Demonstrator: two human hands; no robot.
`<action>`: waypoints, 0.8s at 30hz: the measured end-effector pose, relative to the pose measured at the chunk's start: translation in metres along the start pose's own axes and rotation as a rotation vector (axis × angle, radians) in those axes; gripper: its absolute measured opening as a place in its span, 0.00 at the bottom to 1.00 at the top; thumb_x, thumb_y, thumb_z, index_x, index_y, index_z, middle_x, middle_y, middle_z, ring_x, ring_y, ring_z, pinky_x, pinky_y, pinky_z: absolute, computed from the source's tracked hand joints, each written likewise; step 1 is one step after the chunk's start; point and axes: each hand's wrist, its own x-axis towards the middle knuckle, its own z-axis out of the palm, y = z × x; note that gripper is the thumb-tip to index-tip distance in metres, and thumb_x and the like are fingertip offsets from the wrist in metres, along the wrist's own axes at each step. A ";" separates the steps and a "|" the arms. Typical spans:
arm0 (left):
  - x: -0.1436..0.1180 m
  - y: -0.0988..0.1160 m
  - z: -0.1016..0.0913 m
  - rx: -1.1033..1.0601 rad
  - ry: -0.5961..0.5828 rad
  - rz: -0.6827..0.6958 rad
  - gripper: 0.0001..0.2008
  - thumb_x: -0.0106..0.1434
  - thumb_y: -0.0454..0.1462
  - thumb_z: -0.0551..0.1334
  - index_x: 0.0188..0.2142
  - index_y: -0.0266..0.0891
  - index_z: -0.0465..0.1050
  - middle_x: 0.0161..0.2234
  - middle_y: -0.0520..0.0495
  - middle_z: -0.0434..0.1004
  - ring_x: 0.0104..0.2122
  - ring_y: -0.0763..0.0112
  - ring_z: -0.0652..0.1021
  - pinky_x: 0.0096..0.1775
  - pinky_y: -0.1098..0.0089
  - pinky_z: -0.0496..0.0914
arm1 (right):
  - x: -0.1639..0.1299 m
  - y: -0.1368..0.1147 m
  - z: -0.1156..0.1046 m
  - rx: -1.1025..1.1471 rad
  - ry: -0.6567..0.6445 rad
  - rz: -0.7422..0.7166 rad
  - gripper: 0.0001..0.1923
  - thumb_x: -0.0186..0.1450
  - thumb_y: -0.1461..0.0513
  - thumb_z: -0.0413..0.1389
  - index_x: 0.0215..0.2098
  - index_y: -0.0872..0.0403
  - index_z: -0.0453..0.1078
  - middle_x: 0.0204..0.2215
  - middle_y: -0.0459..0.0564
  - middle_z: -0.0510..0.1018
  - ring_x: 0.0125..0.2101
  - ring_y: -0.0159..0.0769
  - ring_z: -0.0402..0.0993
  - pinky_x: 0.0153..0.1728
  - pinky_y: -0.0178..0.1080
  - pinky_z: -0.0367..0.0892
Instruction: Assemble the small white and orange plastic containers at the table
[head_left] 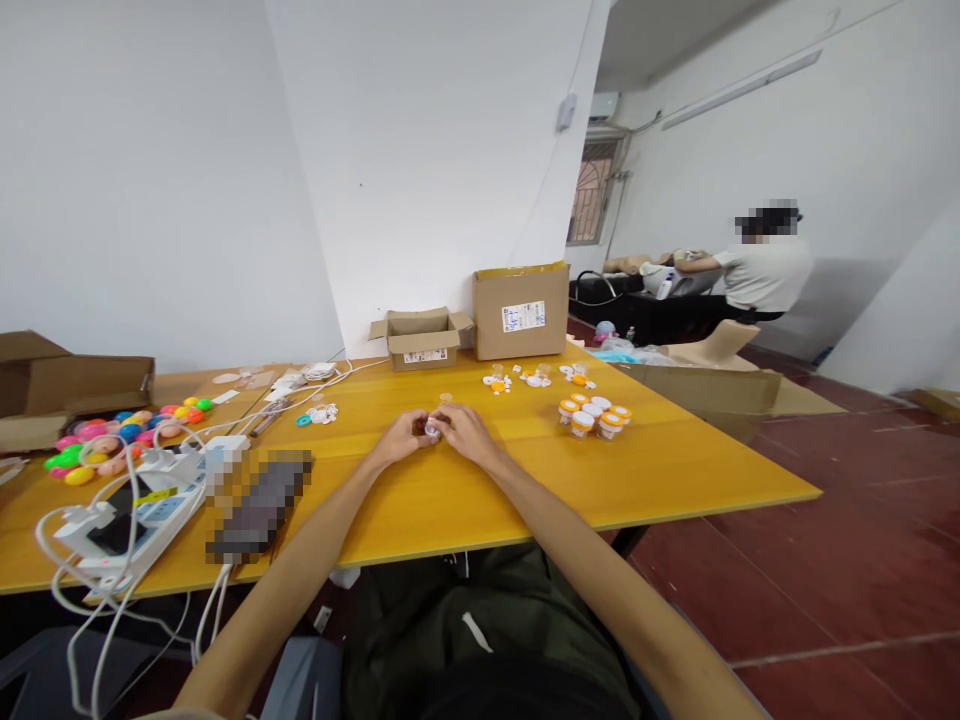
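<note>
I see an evenly lit, bright room; daylight enters through the barred window (592, 190) at the back. The glossy yellow wooden table (465, 500) shows soft sheen and faint shadows. Wide-angle distortion bends the edges, and small distant items look soft.

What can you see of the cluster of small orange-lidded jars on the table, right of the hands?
The cluster of small jars stands upright on the yellow table, packed close together, apart from both hands. They look like clear or whitish plastic; most carry orange lids, and a couple of tops look white. About six or seven; exact count unclear. Nothing touches them but the tabletop. Loose small parts lie just behind them.
</note>
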 end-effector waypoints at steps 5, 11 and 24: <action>-0.001 0.002 0.000 -0.001 0.006 0.003 0.12 0.47 0.38 0.70 0.30 0.37 0.72 0.26 0.53 0.73 0.27 0.73 0.73 0.32 0.72 0.69 | 0.000 -0.001 0.002 -0.047 0.006 0.025 0.01 0.63 0.63 0.60 0.33 0.51 0.74 0.32 0.49 0.81 0.34 0.36 0.76 0.34 0.35 0.66; -0.001 0.002 0.001 -0.013 -0.008 -0.001 0.13 0.47 0.39 0.70 0.30 0.37 0.72 0.27 0.53 0.73 0.28 0.73 0.73 0.32 0.72 0.69 | 0.000 -0.001 0.002 -0.016 0.009 0.054 0.03 0.62 0.61 0.61 0.31 0.52 0.73 0.30 0.47 0.79 0.32 0.34 0.74 0.32 0.34 0.65; 0.000 0.000 0.000 -0.056 -0.026 -0.024 0.13 0.47 0.38 0.71 0.30 0.37 0.72 0.28 0.53 0.74 0.31 0.70 0.75 0.37 0.70 0.70 | 0.002 0.007 0.001 0.048 0.012 -0.061 0.05 0.65 0.61 0.58 0.33 0.51 0.76 0.32 0.47 0.76 0.34 0.34 0.72 0.38 0.35 0.66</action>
